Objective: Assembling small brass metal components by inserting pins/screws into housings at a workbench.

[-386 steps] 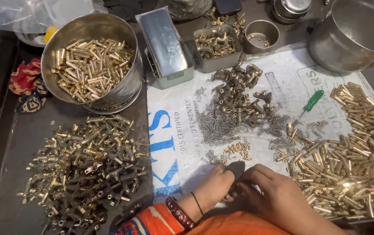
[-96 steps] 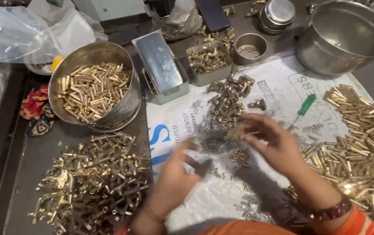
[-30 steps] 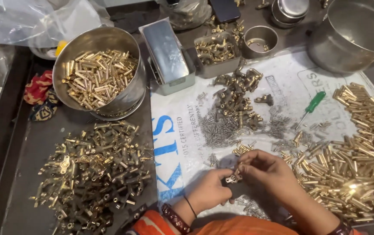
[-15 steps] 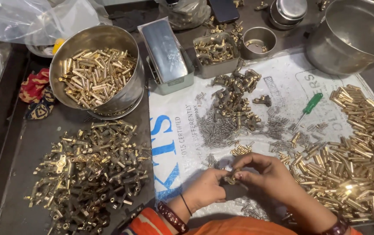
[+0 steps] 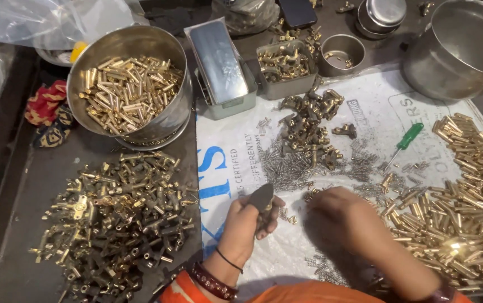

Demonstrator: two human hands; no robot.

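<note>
At the counter's near edge the left hand (image 5: 247, 227) has its grip closed on a small dark-handled brass part (image 5: 262, 199), held just above the white printed sack (image 5: 236, 163). The right hand (image 5: 345, 216) lies palm down with loosely curled fingers on small springs (image 5: 292, 168) and holds nothing I can see. A slip could likely drop the part among the loose springs. Farther right, the heaped brass tubes (image 5: 466, 191) crowd the edge and might roll off.
</note>
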